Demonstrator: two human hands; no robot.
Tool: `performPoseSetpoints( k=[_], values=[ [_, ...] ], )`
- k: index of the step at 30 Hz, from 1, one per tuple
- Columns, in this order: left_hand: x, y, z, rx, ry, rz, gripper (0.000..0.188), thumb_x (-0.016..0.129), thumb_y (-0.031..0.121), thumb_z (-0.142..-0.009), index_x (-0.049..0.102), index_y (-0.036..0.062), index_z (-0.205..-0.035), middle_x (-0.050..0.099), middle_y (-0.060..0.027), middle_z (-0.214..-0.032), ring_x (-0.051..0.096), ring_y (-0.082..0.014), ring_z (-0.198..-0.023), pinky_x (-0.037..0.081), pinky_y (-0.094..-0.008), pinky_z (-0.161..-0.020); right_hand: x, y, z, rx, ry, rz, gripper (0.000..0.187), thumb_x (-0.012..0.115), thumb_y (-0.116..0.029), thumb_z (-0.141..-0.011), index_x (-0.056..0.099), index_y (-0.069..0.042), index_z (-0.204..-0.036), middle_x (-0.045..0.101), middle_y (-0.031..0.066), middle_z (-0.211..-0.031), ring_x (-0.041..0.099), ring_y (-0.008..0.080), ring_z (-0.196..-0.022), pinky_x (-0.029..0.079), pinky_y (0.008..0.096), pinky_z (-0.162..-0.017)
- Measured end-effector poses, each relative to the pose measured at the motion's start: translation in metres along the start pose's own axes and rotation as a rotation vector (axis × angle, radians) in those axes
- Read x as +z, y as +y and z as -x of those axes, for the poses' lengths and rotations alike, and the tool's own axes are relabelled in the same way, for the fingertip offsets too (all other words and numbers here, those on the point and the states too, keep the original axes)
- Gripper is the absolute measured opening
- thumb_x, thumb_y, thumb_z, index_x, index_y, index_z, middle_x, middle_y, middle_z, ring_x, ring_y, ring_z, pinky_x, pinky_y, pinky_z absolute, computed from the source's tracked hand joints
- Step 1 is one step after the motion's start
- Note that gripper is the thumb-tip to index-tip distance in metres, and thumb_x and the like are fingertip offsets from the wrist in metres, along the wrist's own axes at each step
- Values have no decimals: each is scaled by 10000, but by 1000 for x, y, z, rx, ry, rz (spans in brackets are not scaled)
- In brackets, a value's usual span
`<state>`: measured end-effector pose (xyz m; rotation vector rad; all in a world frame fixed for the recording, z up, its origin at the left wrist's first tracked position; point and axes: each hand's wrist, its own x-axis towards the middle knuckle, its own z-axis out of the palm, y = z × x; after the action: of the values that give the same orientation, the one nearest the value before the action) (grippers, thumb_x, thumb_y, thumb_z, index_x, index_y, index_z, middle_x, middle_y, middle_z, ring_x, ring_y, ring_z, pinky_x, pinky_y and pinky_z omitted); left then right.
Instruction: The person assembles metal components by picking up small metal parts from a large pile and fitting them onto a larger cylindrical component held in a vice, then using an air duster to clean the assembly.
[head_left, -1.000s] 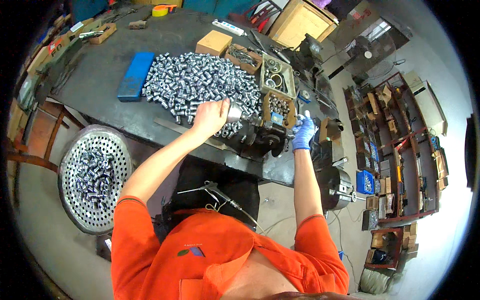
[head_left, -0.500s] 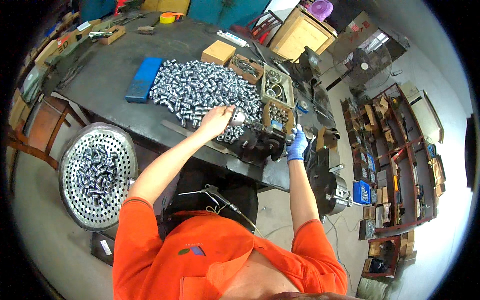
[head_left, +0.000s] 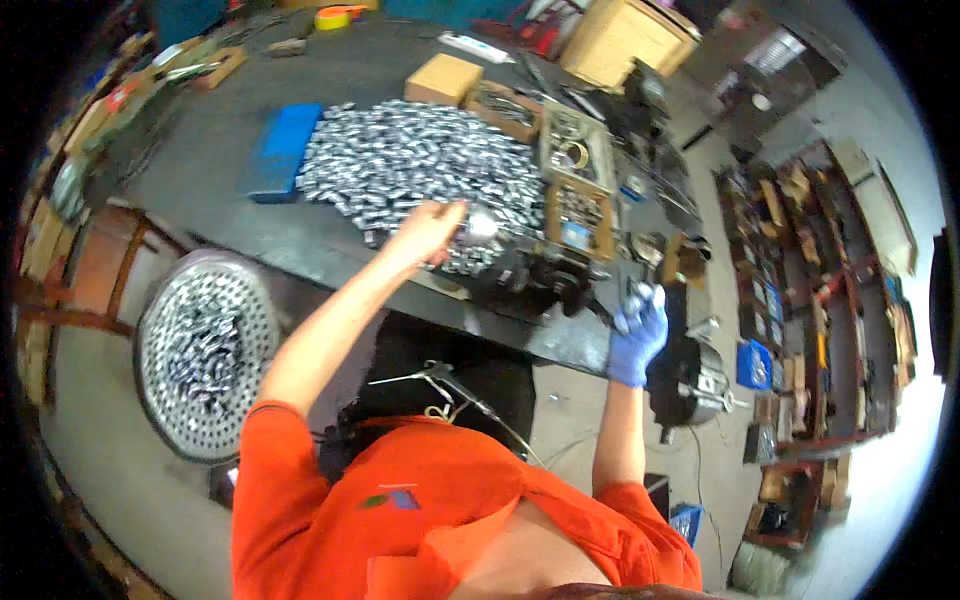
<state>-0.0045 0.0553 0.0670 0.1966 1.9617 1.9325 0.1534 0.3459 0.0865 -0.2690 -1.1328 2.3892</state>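
My bare left hand [head_left: 430, 232] is closed at the silver chuck [head_left: 481, 226] of a small dark bench machine [head_left: 545, 280]. Whatever lies between its fingers is hidden. My right hand [head_left: 637, 330], in a blue glove with pale fingertips, is curled at the end of a dark lever [head_left: 602, 312] on the machine's right side; motion blurs its fingers. Behind the chuck spreads a big heap of short silver metal sleeves [head_left: 420, 160], with some more just below the chuck.
A blue box [head_left: 285, 152] borders the heap, and cardboard boxes [head_left: 443, 78] and a parts tray [head_left: 578, 145] stand behind. At left is a perforated metal bowl [head_left: 262, 345] holding more sleeves. An air gun [head_left: 440, 375] hangs before the bench; a larger chuck [head_left: 690, 380] stands right.
My right hand has moved right and toward me, away from the machine's body, and the lever now shows. My left hand stays at the chuck. The whole view has shifted slightly and blurred.
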Motion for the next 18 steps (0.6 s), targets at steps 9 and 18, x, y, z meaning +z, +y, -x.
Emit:
performPoseSetpoints(
  k=[9,18],
  values=[
    [15,4,11,159,30,-74,438,453,359,-883,547,-1,-651,474,-30,-476,464,-115,-385,365,-261,-378,-83,68,-49,185,82,62,230,485,-212,-864,574,-37,-984,610,62,-865,570,159,-691,470,280,-596],
    [9,3,-2,91,17,-153,419,486,371,-876,612,-10,-752,485,-35,-468,458,-114,-365,368,-262,-370,-8,17,-105,41,6,202,252,509,-327,-895,532,-121,-753,454,-53,-530,393,35,-413,250,184,-304]
  ],
)
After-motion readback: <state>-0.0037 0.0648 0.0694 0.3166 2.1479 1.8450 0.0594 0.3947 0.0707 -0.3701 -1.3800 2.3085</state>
